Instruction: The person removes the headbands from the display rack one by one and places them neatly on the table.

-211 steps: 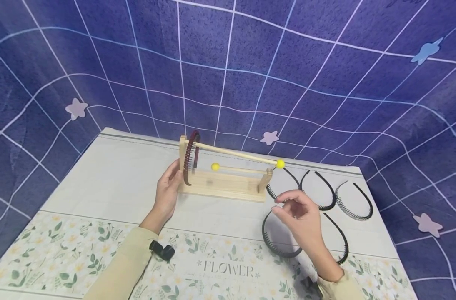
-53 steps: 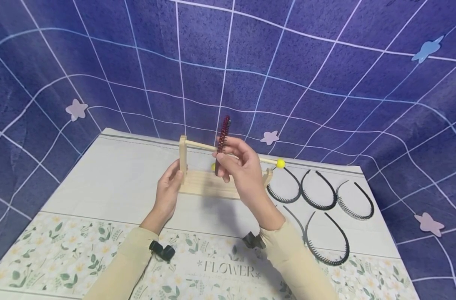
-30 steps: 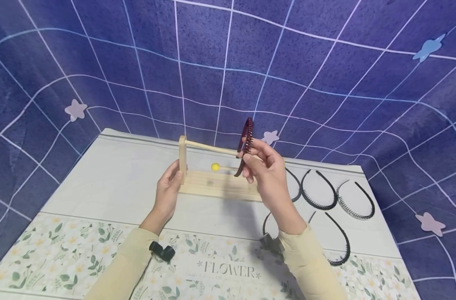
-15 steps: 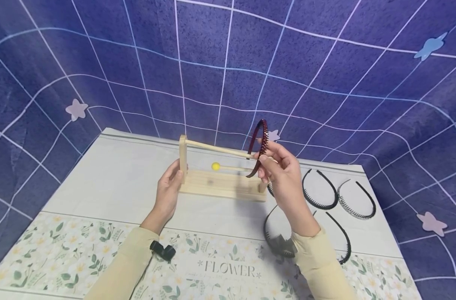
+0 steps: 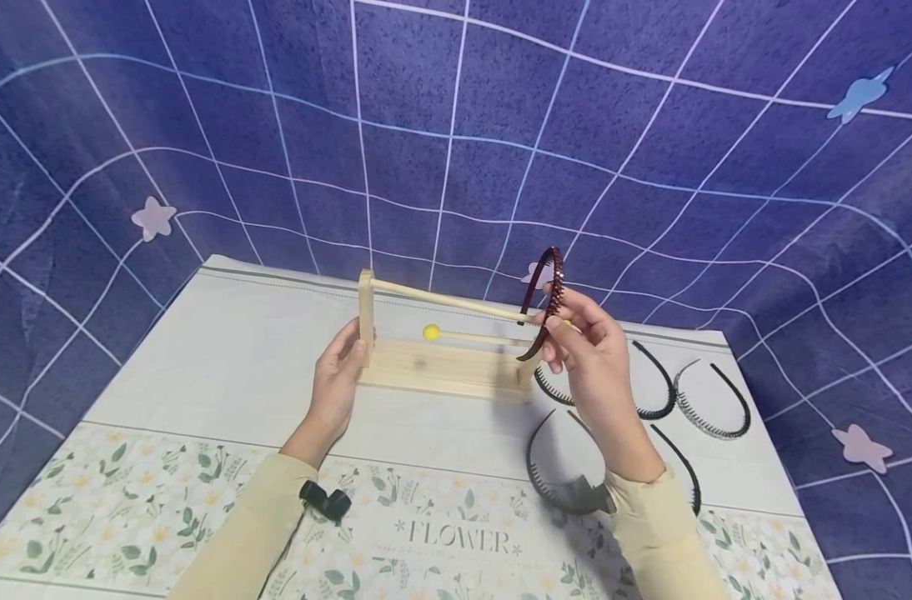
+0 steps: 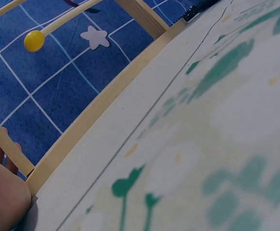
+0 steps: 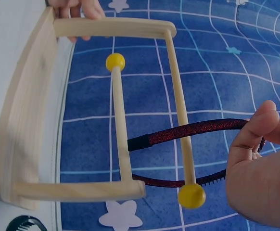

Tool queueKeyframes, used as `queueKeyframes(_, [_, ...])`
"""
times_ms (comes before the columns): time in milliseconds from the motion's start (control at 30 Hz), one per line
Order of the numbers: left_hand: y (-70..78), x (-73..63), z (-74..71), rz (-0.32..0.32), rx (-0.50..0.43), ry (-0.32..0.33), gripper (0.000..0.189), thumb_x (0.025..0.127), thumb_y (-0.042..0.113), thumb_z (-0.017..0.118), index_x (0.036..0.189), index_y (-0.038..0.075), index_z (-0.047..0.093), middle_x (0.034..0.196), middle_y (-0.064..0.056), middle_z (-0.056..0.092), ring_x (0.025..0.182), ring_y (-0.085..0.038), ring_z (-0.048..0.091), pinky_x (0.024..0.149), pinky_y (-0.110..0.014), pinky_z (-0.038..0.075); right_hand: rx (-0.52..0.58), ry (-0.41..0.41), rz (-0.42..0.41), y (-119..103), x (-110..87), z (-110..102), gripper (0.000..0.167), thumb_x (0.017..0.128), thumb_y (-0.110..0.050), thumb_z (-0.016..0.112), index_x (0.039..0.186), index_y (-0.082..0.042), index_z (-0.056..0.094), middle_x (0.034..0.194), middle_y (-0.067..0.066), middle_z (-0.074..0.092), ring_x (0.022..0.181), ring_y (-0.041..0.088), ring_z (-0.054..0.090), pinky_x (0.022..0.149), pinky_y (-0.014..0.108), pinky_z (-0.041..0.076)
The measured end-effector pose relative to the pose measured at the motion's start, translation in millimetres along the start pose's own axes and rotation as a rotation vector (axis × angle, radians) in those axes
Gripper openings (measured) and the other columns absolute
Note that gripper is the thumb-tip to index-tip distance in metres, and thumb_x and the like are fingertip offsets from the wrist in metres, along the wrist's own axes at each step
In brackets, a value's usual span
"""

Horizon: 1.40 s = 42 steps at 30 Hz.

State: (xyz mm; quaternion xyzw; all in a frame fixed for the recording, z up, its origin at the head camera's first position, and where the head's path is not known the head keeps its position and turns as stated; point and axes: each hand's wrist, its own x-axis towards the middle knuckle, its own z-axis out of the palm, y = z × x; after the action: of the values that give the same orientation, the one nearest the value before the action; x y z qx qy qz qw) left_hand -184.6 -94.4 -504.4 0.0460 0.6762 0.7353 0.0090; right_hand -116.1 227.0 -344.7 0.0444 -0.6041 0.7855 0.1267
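Observation:
My left hand (image 5: 336, 379) grips the left upright of a wooden stand (image 5: 441, 371) on the table. The stand has a long upper rod (image 5: 456, 300) and a shorter lower rod (image 7: 120, 120), each tipped with a yellow ball. Between thumb and fingers, my right hand (image 5: 598, 367) pinches a glittery dark red toothed headband (image 5: 555, 287). Its two arms straddle the upper rod close to the yellow ball (image 7: 192, 196) at the free end, as the right wrist view shows. One black tip (image 7: 140, 142) of the headband overlaps the lower rod there.
Several more headbands lie at the table's right side, among them a black one (image 5: 668, 379), a silver-and-black one (image 5: 714, 433) and a dark one (image 5: 549, 496) partly under my right forearm. A blue gridded cloth (image 5: 426, 150) stands behind the table.
Seven seconds ago the red headband hung by the left upright and my right hand held nothing. My right hand has since taken it and moved it right along the rod. The left hand stayed.

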Motion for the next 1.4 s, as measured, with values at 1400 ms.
queueKeyframes(1400, [-2.0, -0.1, 0.6, 0.012, -0.042, 0.014, 0.059, 0.120, 0.032, 0.045, 0.175, 0.014, 0.033, 0.175, -0.005, 0.040, 0.163, -0.024, 0.038, 0.131, -0.028, 0.039, -0.190, 0.097, 0.104, -5.5, -16.7, -83.8, 0.038, 0.103, 0.015, 0.057, 0.119, -0.012, 0.079, 0.099, 0.002, 0.077, 0.061, 0.009, 0.059, 0.050, 0.018, 0.045])
